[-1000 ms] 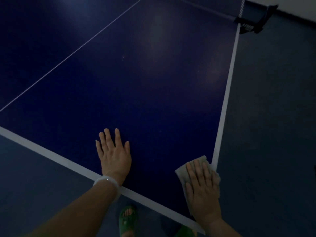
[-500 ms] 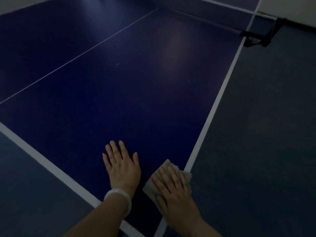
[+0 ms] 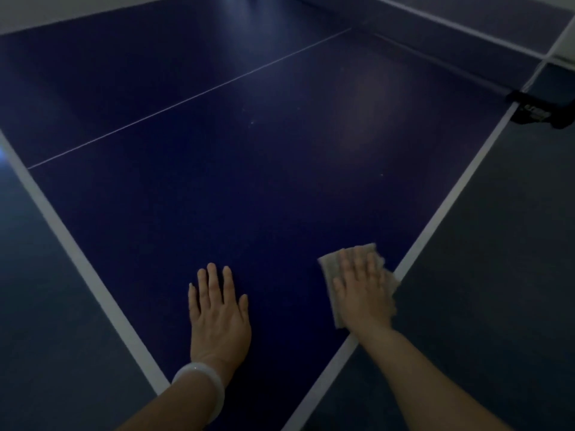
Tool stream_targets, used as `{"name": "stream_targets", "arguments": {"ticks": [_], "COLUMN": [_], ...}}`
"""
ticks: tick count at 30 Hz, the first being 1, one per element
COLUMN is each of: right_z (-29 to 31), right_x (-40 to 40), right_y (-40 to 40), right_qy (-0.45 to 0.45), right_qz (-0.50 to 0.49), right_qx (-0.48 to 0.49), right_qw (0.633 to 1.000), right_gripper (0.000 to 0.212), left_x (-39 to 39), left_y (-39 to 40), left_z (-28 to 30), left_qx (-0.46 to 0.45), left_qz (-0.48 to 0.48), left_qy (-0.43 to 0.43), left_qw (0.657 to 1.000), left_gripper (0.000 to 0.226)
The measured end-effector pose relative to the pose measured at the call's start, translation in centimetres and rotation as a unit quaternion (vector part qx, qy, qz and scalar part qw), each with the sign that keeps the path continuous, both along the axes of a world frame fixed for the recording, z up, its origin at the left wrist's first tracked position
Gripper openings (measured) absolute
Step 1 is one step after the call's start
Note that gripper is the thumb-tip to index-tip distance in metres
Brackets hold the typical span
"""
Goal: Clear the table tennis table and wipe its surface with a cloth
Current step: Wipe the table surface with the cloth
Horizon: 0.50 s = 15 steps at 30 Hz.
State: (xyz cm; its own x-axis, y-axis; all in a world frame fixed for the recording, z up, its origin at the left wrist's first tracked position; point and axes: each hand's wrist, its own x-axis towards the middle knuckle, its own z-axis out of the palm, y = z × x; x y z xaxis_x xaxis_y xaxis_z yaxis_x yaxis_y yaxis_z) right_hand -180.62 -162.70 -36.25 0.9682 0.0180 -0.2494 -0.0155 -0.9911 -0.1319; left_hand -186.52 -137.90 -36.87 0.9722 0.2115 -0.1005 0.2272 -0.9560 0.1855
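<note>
Head view: the blue surface carries no loose items, so clearing looks done; wiping is under way near the lower-right corner. The right hand, fingers straight, presses a pale, folded cloth flat. The left hand rests flat, fingers slightly spread.
</note>
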Motion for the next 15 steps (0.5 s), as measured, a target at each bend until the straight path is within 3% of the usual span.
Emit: {"name": "stream_targets", "arguments": {"ticks": [4, 8, 10, 13, 15], "right_z": [-0.9, -1.5, -1.0, -0.2, 0.2], "right_x": [-3.0, 0.0, 3.3, 8.4, 9.4], "right_y": [5.7, 0.7, -3.5, -8.1, -7.6], "right_qy": [-0.048, -0.053, -0.070, -0.057, -0.018], "right_qz": [0.250, 0.358, 0.322, 0.089, -0.036], "right_qx": [0.036, 0.025, -0.023, -0.028, -0.005], "right_qw": [0.966, 0.932, 0.944, 0.994, 0.999], "right_gripper": [0.059, 0.058, 0.054, 0.053, 0.053], "left_x": [0.1, 0.1, 0.1, 0.1, 0.0], "left_y": [0.0, -0.1, 0.0, 0.1, 0.1], "left_z": [0.0, 0.1, 0.1, -0.2, -0.4], "left_qx": [0.007, 0.004, 0.013, 0.017, 0.020], "left_qz": [0.002, 0.006, 0.006, -0.003, -0.005], "left_qy": [0.000, 0.002, 0.000, -0.001, -0.006], "left_qw": [1.000, 1.000, 1.000, 1.000, 1.000], "left_gripper": [0.069, 0.067, 0.065, 0.063, 0.062]}}
